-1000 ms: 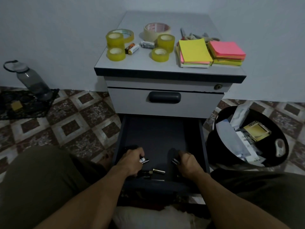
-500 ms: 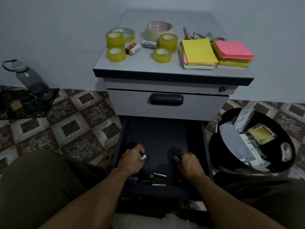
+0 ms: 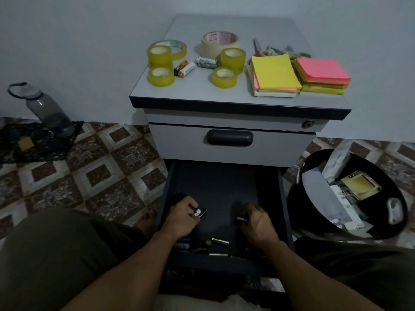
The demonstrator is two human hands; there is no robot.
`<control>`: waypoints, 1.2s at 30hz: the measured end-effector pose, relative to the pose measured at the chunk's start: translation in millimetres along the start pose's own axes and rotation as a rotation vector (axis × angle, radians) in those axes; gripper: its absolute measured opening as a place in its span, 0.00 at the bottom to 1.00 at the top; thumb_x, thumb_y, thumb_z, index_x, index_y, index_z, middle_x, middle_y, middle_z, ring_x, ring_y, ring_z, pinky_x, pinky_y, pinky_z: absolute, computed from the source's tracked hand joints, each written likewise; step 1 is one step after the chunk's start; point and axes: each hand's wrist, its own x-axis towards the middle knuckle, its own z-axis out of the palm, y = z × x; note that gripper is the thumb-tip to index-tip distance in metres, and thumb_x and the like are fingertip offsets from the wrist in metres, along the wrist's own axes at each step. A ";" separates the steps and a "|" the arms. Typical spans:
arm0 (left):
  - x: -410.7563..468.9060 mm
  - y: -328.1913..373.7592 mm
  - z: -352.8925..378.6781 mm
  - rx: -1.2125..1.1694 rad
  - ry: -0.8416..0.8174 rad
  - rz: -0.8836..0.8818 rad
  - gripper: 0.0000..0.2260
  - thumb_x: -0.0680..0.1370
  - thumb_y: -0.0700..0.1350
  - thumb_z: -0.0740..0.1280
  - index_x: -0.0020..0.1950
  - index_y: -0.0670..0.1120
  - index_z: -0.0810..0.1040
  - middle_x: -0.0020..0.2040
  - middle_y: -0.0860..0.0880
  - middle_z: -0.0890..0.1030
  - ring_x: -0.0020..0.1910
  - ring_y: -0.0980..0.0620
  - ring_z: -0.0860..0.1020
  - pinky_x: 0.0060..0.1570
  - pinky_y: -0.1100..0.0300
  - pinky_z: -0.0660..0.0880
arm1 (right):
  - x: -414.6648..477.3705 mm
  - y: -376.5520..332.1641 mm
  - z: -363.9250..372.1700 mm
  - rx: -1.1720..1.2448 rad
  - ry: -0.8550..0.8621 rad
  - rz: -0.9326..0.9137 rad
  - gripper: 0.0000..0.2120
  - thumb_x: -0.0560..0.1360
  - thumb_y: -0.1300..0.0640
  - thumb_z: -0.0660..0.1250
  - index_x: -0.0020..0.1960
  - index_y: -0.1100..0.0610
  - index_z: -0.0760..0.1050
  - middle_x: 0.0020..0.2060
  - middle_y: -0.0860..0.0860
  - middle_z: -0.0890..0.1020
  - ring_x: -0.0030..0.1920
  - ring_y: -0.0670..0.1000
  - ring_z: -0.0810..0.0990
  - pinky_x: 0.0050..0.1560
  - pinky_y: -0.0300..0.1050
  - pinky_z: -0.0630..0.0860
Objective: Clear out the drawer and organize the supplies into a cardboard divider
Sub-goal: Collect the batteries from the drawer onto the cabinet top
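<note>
Both hands crept deeper into the drawer (image 3: pixel 220 187): left hand (image 3: pixel 179 217) pinches a small black-and-white item (image 3: pixel 200 212), right hand (image 3: pixel 258 223) curls round a dark pen-like item (image 3: pixel 241 219), apparently gathering leftovers

At the floor's left edge by the wall, a smoky water bottle (image 3: pixel 47 111) standing tilted on a dark cloth (image 3: pixel 52 147), with a small yellow pad (image 3: pixel 25 144) on the same cloth. On the patterned tile floor (image 3: pixel 101 176) at the right edge, a black bin (image 3: pixel 294 205) stuffed with papers (image 3: pixel 321 194).
</note>
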 end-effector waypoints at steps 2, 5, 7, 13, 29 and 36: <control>-0.2 0.1 0.0 -0.004 0.004 -0.004 0.12 0.73 0.39 0.72 0.51 0.52 0.76 0.43 0.49 0.80 0.40 0.55 0.79 0.36 0.66 0.71 | -0.5 0.4 0.3 0.028 -0.009 -0.004 0.05 0.73 0.62 0.66 0.46 0.55 0.71 0.51 0.58 0.77 0.50 0.59 0.78 0.47 0.44 0.73; -1.0 -0.2 -0.1 -0.008 0.002 -0.009 0.11 0.74 0.38 0.72 0.52 0.50 0.77 0.43 0.49 0.81 0.40 0.54 0.79 0.36 0.66 0.73 | 0.6 3.8 1.1 0.087 0.003 0.014 0.03 0.73 0.62 0.68 0.46 0.57 0.75 0.46 0.56 0.80 0.46 0.54 0.79 0.44 0.41 0.74; -1.4 0.2 -0.5 -0.017 0.006 -0.016 0.11 0.74 0.38 0.72 0.51 0.50 0.77 0.43 0.49 0.80 0.40 0.54 0.79 0.36 0.65 0.73 | 0.5 3.8 -0.6 0.138 0.024 0.060 0.03 0.73 0.61 0.70 0.46 0.57 0.78 0.42 0.53 0.81 0.42 0.51 0.80 0.40 0.39 0.73; -4.8 4.7 -3.0 -0.050 0.007 -0.025 0.10 0.74 0.38 0.72 0.51 0.50 0.77 0.43 0.49 0.81 0.41 0.53 0.79 0.38 0.62 0.76 | -1.0 1.9 -7.7 0.327 0.110 0.193 0.07 0.70 0.54 0.76 0.44 0.54 0.80 0.36 0.48 0.82 0.35 0.43 0.78 0.29 0.27 0.68; -48.5 64.8 -34.2 -0.323 -0.015 0.002 0.08 0.73 0.34 0.70 0.49 0.43 0.77 0.38 0.42 0.79 0.32 0.51 0.78 0.31 0.57 0.76 | -20.3 -33.7 -49.6 0.594 0.151 0.108 0.06 0.62 0.59 0.78 0.34 0.55 0.80 0.31 0.51 0.84 0.33 0.50 0.81 0.40 0.51 0.78; -91.4 112.1 -89.3 -0.456 0.058 0.079 0.08 0.72 0.32 0.71 0.49 0.39 0.78 0.34 0.42 0.79 0.31 0.48 0.78 0.33 0.55 0.77 | -54.6 -86.1 -111.9 0.635 0.184 -0.049 0.05 0.66 0.61 0.77 0.36 0.59 0.81 0.27 0.50 0.82 0.28 0.45 0.75 0.33 0.42 0.71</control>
